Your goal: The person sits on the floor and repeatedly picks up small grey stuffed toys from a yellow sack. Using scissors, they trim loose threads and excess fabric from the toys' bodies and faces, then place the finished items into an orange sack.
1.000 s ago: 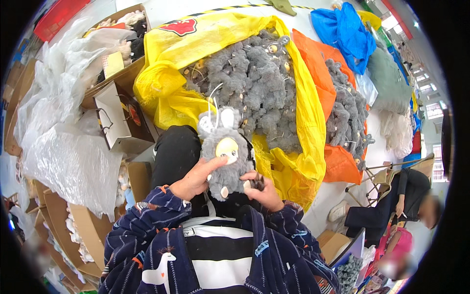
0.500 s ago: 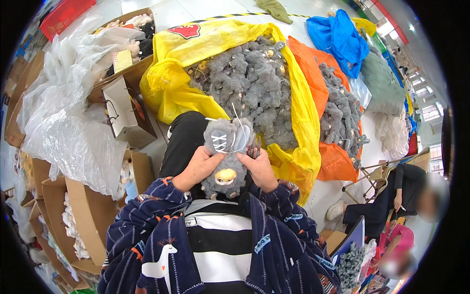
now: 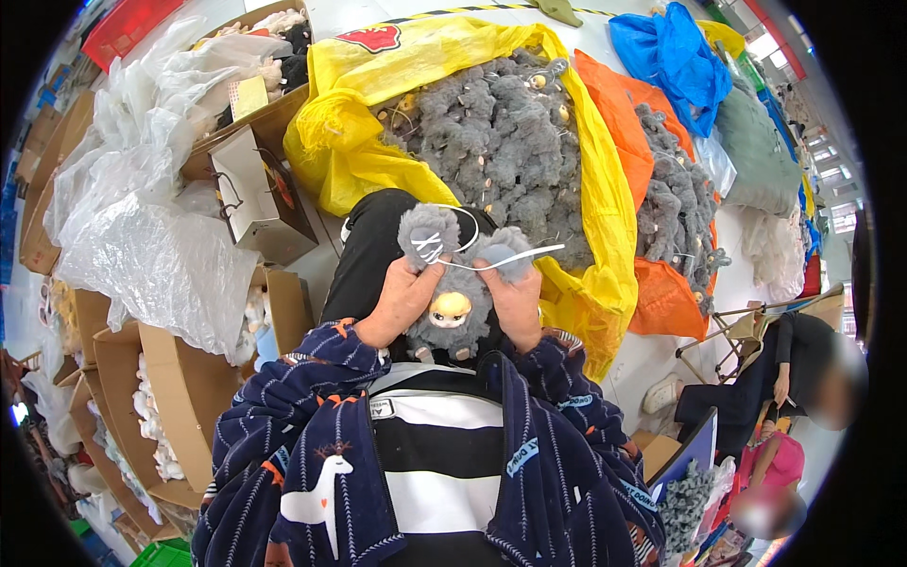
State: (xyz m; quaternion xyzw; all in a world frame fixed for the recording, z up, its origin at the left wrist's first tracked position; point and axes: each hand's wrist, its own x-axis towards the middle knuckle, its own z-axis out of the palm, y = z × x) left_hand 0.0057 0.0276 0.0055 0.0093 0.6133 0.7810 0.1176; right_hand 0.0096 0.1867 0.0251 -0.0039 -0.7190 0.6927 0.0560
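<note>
A grey fluffy plush doll [image 3: 463, 283] with a small moulded face is held over my lap, its long ears pointing away from me and its feet toward me. My left hand [image 3: 399, 300] pinches it at the base of the left ear, where white lace forms crosses. At the other ear, my right hand [image 3: 515, 304] grips with the thumb on top. A white lace [image 3: 524, 255] runs between the ears, and its loose end sticks out to the right past my right hand. Both hands' undersides are hidden.
Beyond my knees lies a yellow sack [image 3: 609, 227] full of grey plush dolls, with an orange sack [image 3: 671, 300] of more beside it. Cardboard boxes [image 3: 175, 397], clear plastic sheeting [image 3: 142, 255] and a paper bag [image 3: 248, 189] stand at left. A person [image 3: 756, 369] sits at right.
The doll's ears, close together before, are now spread apart. The lace end has swung from upright to the right. A dark tool seen at my right hand no longer shows.
</note>
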